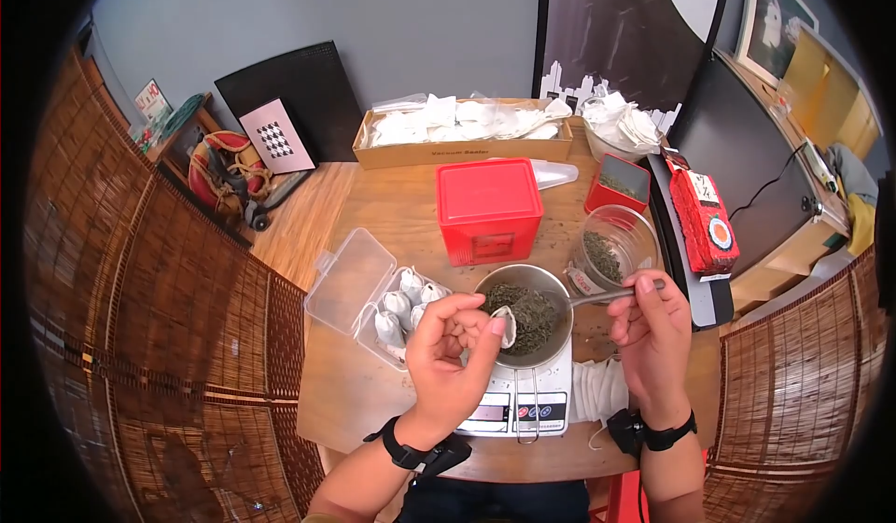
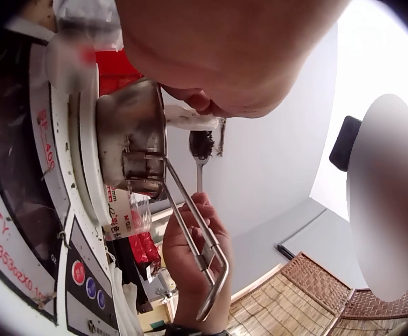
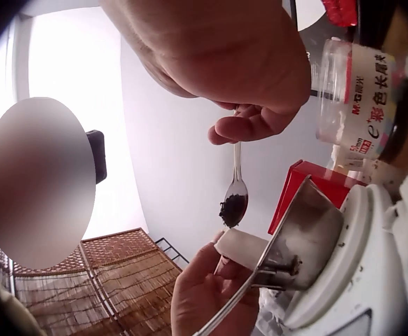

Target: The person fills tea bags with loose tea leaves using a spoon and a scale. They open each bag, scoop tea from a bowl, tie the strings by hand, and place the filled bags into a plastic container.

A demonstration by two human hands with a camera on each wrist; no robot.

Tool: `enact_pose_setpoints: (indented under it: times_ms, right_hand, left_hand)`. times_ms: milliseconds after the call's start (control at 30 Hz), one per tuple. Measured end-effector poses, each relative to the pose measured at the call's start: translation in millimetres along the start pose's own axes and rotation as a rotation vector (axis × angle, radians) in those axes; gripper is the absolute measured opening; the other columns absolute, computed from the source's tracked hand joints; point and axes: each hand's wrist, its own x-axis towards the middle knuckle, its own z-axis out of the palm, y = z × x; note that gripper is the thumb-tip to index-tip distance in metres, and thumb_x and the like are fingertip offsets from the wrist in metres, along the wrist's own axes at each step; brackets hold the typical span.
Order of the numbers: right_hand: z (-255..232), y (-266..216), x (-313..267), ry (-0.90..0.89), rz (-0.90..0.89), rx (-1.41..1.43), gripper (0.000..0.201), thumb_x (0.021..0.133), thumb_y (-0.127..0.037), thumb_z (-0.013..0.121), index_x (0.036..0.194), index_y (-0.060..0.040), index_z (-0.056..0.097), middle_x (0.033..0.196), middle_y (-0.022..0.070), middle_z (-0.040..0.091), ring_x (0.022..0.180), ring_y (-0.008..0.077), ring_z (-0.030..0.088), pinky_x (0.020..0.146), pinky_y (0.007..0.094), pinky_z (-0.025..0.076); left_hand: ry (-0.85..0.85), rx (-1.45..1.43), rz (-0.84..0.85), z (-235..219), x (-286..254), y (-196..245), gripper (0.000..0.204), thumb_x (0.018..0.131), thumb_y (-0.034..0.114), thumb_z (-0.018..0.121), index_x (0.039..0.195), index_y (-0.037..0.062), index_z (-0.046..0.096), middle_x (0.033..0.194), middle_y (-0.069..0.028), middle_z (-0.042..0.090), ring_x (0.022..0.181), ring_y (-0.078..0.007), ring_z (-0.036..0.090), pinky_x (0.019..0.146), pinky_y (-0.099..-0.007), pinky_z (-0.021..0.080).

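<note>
My left hand holds a small white fabric tea bag with its mouth open, over the near left part of a steel pan. Dried green leaves fill the pan's bottom. With fingers and thumb, my right hand pinches the handle of a metal spoon. In the right wrist view, dark leaves heap the spoon's bowl, close above the bag's mouth. The pan sits on a white kitchen scale, its wire handle pointing toward me.
Left of the pan, an open clear plastic box contains several filled bags. Behind stand a red tin and a cardboard box of white bags. A clear jar with leaves stands right, flat bags lie near the scale.
</note>
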Motion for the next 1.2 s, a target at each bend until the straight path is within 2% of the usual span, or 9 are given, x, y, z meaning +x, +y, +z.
enact_pose_setpoints:
  times_ms: [200,300,633,700,833,900,1000,1100,1200]
  right_hand:
    - [4.4,-6.5,-8.3,-0.022,-0.038,-0.028,0.022,0.115,-0.023,0.063,0.116,-0.0013,0.066,0.088,0.0139,0.078,0.061,0.0134,0.068,0.056,0.0247,0.05]
    - [4.9,-6.9,-12.1,-0.051,-0.091,-0.099,0.022,0.115,-0.022,0.064,0.115,-0.0008,0.065,0.088,0.0145,0.078,0.061,0.0139,0.068,0.056,0.0249,0.051]
    - [14.2,-13.7,-25.5,-0.05,-0.196,-0.322,0.02,0.114,-0.018,0.064,0.116,0.0012,0.065,0.09,0.0146,0.079,0.065,0.0119,0.069,0.06,0.0244,0.053]
    - [18.1,-16.8,-26.7,-0.045,-0.221,-0.346,0.017,0.114,-0.015,0.065,0.116,0.0017,0.066,0.09,0.0135,0.079,0.066,0.0107,0.07,0.06,0.0234,0.053]
    - [30.0,-29.5,-28.0,-0.091,-0.248,-0.446,0.015,0.113,-0.012,0.065,0.116,0.0027,0.066,0.09,0.0122,0.078,0.067,0.0101,0.07,0.061,0.023,0.054]
    - [38.0,-36.3,-28.6,-0.137,-0.267,-0.536,0.011,0.112,-0.007,0.066,0.114,0.0034,0.067,0.091,0.0111,0.078,0.07,0.0105,0.072,0.062,0.0234,0.056]
    - [49.0,-48.6,-26.6,-0.204,-0.315,-0.662,0.009,0.109,-0.004,0.068,0.111,0.0045,0.068,0.089,0.0101,0.077,0.072,0.0112,0.074,0.062,0.0241,0.058]
    - [56.1,-52.2,-24.7,-0.229,-0.42,-0.775,0.008,0.107,-0.003,0.07,0.107,0.0042,0.069,0.086,0.009,0.076,0.07,0.0115,0.074,0.061,0.0246,0.056]
    - [62.3,-57.2,-24.1,-0.261,-0.522,-0.865,0.007,0.105,-0.003,0.073,0.105,0.0033,0.07,0.082,0.0089,0.074,0.066,0.012,0.071,0.06,0.0257,0.054]
  left_hand:
    - [-0.055,0.106,0.043,-2.7,-2.1,-2.9,0.033,0.103,-0.005,0.075,0.133,-0.003,0.062,0.097,-0.0048,0.073,0.081,-0.0041,0.064,0.069,-0.0201,0.049]
    - [-0.089,0.119,0.003,-4.3,-2.0,1.9,0.03,0.106,-0.004,0.071,0.134,-0.0017,0.058,0.098,-0.0048,0.07,0.081,-0.0057,0.061,0.07,-0.0205,0.049]
    - [-0.088,0.087,0.022,-2.6,-1.8,1.1,0.029,0.107,-0.003,0.071,0.133,-0.0024,0.059,0.099,-0.0052,0.07,0.081,-0.006,0.062,0.071,-0.0204,0.049]
    - [-0.058,0.044,0.003,-2.3,-1.5,0.6,0.029,0.105,-0.005,0.072,0.132,-0.0034,0.063,0.098,-0.0059,0.074,0.084,-0.0058,0.067,0.074,-0.0208,0.053]
    - [-0.05,0.02,-0.021,-1.7,-1.0,0.2,0.028,0.105,-0.006,0.072,0.132,-0.0035,0.063,0.098,-0.0062,0.074,0.084,-0.0062,0.068,0.073,-0.021,0.053]
    - [-0.068,0.04,-0.048,-1.3,-1.0,0.5,0.029,0.106,-0.003,0.071,0.132,-0.0013,0.059,0.1,-0.007,0.073,0.077,-0.0068,0.067,0.06,-0.0195,0.05]
    - [-0.057,0.014,-0.068,0.2,-0.6,1.2,0.029,0.105,-0.003,0.072,0.132,-0.0012,0.059,0.099,-0.0084,0.075,0.076,-0.0081,0.07,0.054,-0.0198,0.05]
    - [-0.037,-0.022,-0.149,1.1,-0.5,8.7,0.027,0.105,-0.003,0.072,0.131,-0.0022,0.062,0.097,-0.0074,0.075,0.08,-0.0086,0.073,0.06,-0.022,0.055]
    - [-0.03,-0.05,-0.157,1.3,-0.1,7.8,0.027,0.105,-0.002,0.073,0.13,-0.0017,0.062,0.098,-0.008,0.076,0.079,-0.0089,0.074,0.056,-0.0218,0.055]
